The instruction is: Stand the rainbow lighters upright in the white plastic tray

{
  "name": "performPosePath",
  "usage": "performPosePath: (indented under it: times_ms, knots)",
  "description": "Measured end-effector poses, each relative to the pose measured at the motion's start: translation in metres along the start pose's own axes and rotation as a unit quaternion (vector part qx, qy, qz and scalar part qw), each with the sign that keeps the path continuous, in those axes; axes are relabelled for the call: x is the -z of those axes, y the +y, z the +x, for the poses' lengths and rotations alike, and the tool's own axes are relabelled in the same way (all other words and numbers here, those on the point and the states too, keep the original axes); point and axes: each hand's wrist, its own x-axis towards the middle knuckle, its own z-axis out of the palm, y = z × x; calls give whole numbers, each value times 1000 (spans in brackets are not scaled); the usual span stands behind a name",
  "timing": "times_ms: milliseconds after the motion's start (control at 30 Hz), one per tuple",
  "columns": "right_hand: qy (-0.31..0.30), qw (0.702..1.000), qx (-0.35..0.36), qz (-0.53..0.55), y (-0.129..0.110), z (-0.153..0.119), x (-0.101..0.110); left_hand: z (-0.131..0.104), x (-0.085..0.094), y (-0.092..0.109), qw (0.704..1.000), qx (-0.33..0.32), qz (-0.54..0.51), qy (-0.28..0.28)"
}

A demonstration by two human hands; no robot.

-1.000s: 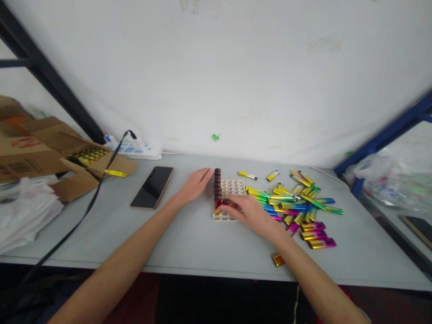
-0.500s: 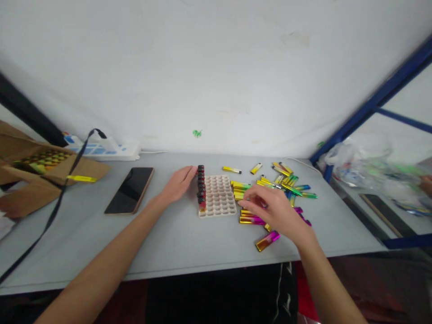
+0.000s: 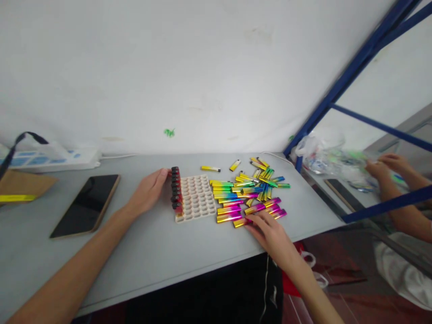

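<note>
My left hand [image 3: 150, 191] rests on the table, its extended fingertips against the far left of a row of upright lighters [image 3: 176, 186] with black tops. They stand in the leftmost column of a white tray with oval holes [image 3: 197, 198]; the other holes I see are unfilled. To the tray's right lies a loose pile of shiny lighters [image 3: 229, 209] in yellow, green, blue and purple. My right hand [image 3: 270, 231] is at the pile's near edge, its thumb and fingers closed on the purple end of a gold-and-purple lighter [image 3: 240, 222], which lies low at the table.
A dark phone [image 3: 86, 204] lies left of my left hand. Behind it are a white power strip [image 3: 81, 159] and a cardboard flap [image 3: 30, 184]. A blue metal frame [image 3: 317, 119] borders the table's right side. Beyond it, another person's hands [image 3: 388, 166] are near plastic bags [image 3: 332, 155].
The view has swung to the right. My right hand has moved from above the pile to its near edge and closed on a lighter. My left hand stays beside the tray.
</note>
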Motion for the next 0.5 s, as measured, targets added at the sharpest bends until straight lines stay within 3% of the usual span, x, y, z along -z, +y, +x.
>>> performPosePath:
  times_ms: [133, 267, 400, 500]
  knots:
    - [-1, 1000, -12, 11, 0, 10, 4, -1, 2, -1, 1000, 4, 8, -2]
    - [15, 998, -25, 59, 13, 24, 28, 0, 2, -1, 1000, 11, 7, 0]
    - [82, 994, -74, -10, 62, 75, 47, 0, 3, 1, 1000, 13, 18, 1]
    - [48, 986, -135, -85, 104, 131, 47, 0, 3, 3, 1000, 11, 28, 4]
